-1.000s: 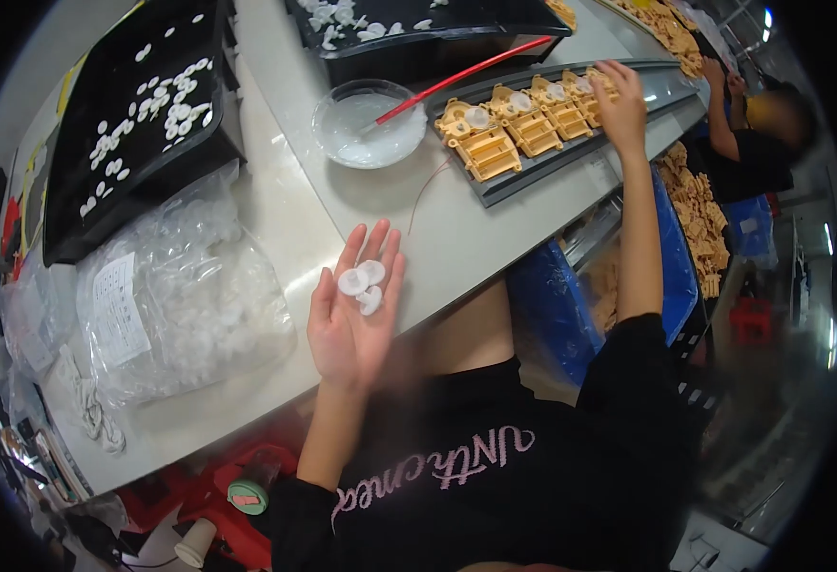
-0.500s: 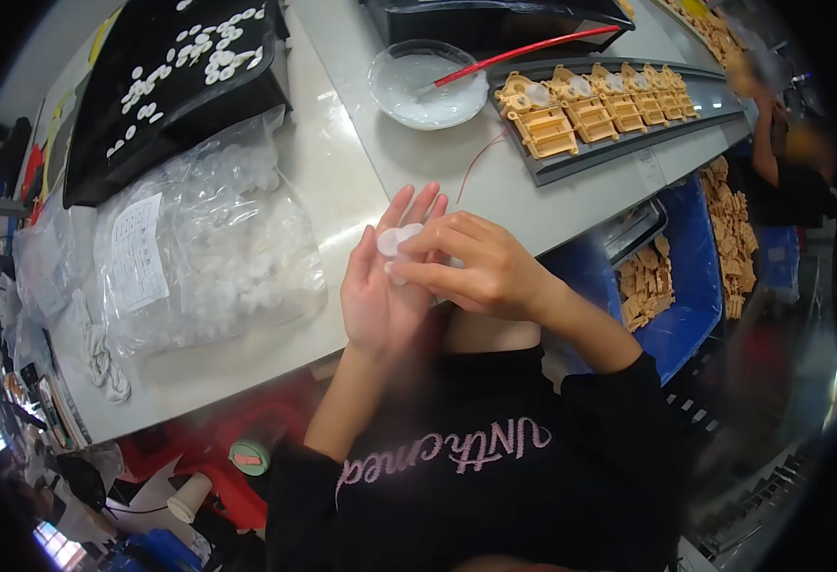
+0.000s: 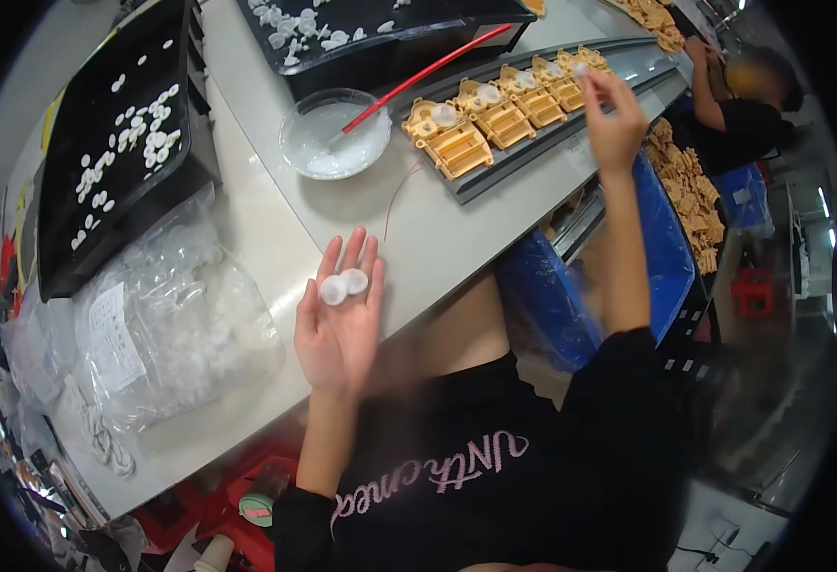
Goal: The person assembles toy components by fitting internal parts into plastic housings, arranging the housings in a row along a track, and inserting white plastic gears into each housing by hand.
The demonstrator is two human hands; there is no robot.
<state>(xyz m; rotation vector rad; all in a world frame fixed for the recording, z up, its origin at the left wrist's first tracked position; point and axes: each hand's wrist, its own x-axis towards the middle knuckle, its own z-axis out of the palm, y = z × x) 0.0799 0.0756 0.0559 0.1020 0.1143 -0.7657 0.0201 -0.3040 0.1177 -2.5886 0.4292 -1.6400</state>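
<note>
My left hand point(image 3: 340, 334) is palm up with its fingers spread, and two white round pieces point(image 3: 344, 286) rest on it. My right hand point(image 3: 613, 119) pinches a small white piece point(image 3: 580, 70) over the far end of a row of yellow plastic parts point(image 3: 458, 151). The row lies on a long grey tray point(image 3: 480, 188), and white discs sit on several of the parts. Left of the row is a clear bowl point(image 3: 335, 134) of whitish paste with a red stick point(image 3: 418, 79) in it.
Black trays point(image 3: 204, 143) of white pieces stand at the left and top. A plastic bag point(image 3: 175, 329) lies on the table's left part. Blue-lined bins point(image 3: 661, 257) with yellow parts are at the right. Another person point(image 3: 743, 105) is at the upper right.
My right hand has moved from my left palm to the far end of the row, now with a white piece. The palm held three pieces earlier and now shows two.
</note>
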